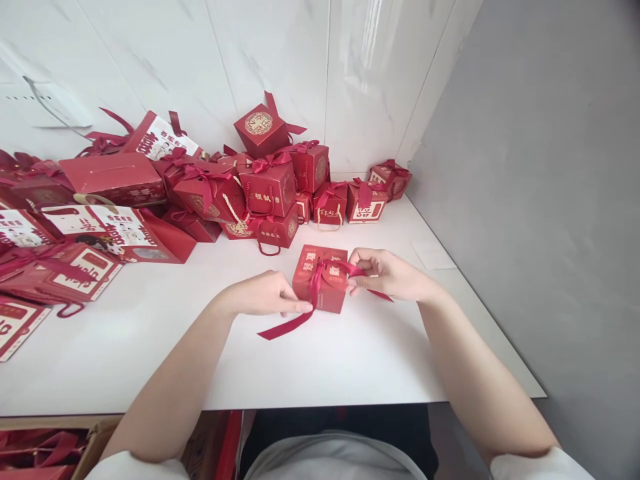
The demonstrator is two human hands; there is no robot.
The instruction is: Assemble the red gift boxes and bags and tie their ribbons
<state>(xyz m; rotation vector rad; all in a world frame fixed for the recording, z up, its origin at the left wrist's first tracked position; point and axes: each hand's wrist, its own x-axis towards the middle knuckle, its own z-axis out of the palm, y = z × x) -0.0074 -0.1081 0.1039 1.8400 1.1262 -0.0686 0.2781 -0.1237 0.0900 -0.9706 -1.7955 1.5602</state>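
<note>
A small red gift box [325, 290] with gold characters stands on the white table [350, 360] between my hands. A red ribbon [285, 327] crosses over its top; one tail trails down to the left on the table, another to the right. My left hand [265, 295] is closed and pinches the ribbon at the box's left side. On the right side of the box my right hand [387, 273] is closed on the ribbon's other part.
A heap of finished red gift boxes [270, 183] with bows fills the back of the table against the white wall. Flat unfolded red boxes [75, 267] lie at the left. A cardboard carton [55, 447] sits below the table's front edge. A grey wall [540, 200] is on the right.
</note>
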